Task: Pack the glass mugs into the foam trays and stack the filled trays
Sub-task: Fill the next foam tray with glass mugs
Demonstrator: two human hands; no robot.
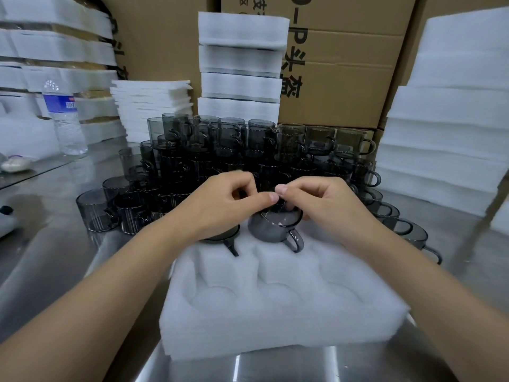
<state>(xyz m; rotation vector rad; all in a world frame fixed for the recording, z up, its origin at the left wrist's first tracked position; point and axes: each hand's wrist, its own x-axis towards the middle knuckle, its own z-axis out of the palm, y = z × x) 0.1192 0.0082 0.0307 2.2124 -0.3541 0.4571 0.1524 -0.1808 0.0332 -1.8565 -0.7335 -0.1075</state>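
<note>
At the far left a water bottle (64,117) stands on the steel bench (55,244); its blue label carries print too blurred to read. In front of the person, the foam tray (275,312) lies on the bench with a heap of loose mugs (220,150) just behind it. The step in hand looks like filling the tray's back row. One seated mug (220,237) sits in the rear left pocket, mostly hidden under the left hand (220,205), whose fingers are curled with the thumb stretched towards the other hand; whether they pinch anything I cannot tell. Beside it, the mug being placed (278,226) stands in the next rear pocket, handle towards the camera. The right hand (325,205) holds it at the rim, fingers dipping inside. The front pockets hold nothing, so the next move probably calls for pressing this mug home, letting go, and reaching back to the heap for another. Behind, a stack of filled trays (239,67) rises against cardboard boxes (344,78) printed with "P" and the characters "头盔"; plain foam stacks (446,133) stand at the right
</note>
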